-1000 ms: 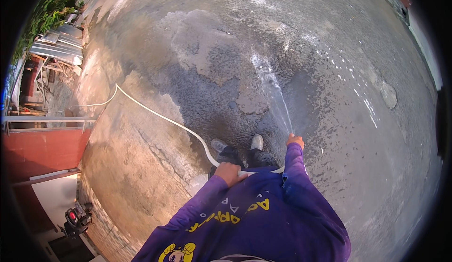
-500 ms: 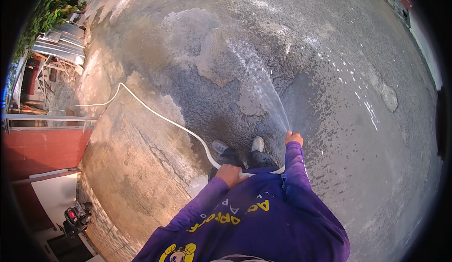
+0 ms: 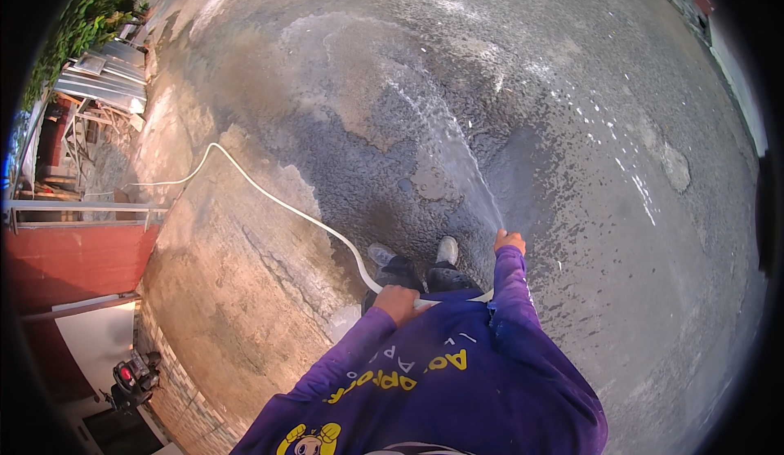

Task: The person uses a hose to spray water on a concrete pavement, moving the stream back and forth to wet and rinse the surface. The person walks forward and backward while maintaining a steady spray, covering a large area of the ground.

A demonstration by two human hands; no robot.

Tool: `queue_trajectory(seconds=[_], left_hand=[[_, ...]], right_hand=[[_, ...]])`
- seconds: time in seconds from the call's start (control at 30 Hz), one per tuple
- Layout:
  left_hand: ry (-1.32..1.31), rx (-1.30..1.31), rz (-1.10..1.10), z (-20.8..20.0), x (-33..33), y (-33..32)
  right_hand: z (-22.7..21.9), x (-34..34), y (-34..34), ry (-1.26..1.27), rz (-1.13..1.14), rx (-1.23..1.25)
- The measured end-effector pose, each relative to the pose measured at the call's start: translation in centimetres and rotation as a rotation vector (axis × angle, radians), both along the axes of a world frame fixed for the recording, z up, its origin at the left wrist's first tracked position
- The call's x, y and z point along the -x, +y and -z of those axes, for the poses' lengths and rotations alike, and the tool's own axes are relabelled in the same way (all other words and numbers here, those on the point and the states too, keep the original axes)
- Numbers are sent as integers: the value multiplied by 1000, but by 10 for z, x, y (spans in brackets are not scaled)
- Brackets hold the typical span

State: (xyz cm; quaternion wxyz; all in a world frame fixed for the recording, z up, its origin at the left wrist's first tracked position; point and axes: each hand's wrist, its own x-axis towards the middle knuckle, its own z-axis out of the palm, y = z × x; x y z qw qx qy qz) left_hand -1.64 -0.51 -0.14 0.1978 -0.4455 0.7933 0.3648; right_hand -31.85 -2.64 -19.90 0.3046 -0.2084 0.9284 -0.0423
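A long white hose (image 3: 282,201) runs over the ground from the left, bends up to my waist and crosses in front of my body. My left hand (image 3: 398,302) is closed around it at waist height. Farther forward and to the right, my right hand (image 3: 510,241) is closed around the hose's end, which its fingers cover. From that hand a stream of water (image 3: 462,146) shoots out ahead and a little left, spreading into spray. It lands on wet, dark pavement (image 3: 359,169) beyond my feet.
My shoes (image 3: 447,250) stand on the wet ground. Dry concrete (image 3: 220,292) lies to the left, with a red wall (image 3: 82,263) and a parked motorbike (image 3: 133,380) beyond it. Metal sheets (image 3: 102,87) and bushes (image 3: 94,14) are at the far left.
The water stream has shifted slightly left at its far end. Both hands keep their grip on the hose and have hardly moved.
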Motion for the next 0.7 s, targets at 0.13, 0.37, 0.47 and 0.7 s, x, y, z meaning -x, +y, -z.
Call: queue_trajectory(seconds=[0.13, 0.37, 0.47, 0.7], left_hand=[[5, -1, 0, 0, 0, -1], [30, 41, 14, 12, -7, 3], [28, 32, 3, 14, -7, 3], [45, 40, -19, 12, -7, 3]], right_hand=[[9, 3, 3, -9, -4, -56], [2, 6, 12, -29, 119, -104], [-4, 7, 13, -29, 156, -126], [-3, 11, 12, -28, 166, -163]])
